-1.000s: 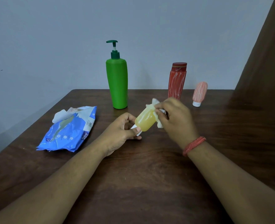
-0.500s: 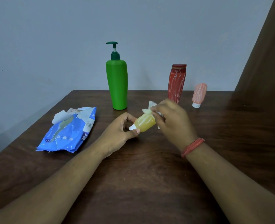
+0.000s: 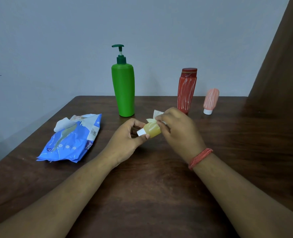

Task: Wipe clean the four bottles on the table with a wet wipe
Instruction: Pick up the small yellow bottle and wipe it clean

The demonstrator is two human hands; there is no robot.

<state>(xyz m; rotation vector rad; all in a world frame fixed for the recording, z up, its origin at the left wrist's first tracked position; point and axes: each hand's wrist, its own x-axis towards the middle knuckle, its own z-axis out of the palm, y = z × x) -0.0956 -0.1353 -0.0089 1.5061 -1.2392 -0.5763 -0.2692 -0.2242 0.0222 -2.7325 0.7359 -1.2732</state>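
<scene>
Just above the bench (image 3: 142, 194), the left hand (image 3: 125, 141) pinches the white cap end of the small yellow bottle (image 3: 152, 131). The right hand (image 3: 178, 133) has its fingers (image 3: 161, 117) curled around a wet wipe (image 3: 157, 115) against the bottle's far end. The green pump bottle (image 3: 123, 90), red bottle (image 3: 187, 90) and pink bottle (image 3: 210, 100) stand behind.

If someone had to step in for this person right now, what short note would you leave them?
Left hand pinches the white cap end of the small yellow bottle, held above the table.
Right hand holds the wet wipe around the bottle's other end.
Green pump bottle, red bottle and pink tube stand at the back. Blue wipe pack lies to the left.
Done: cannot tell which bottles are clean.
Left: finish the yellow one; the red and pink show white streaks, so probably those.
</scene>
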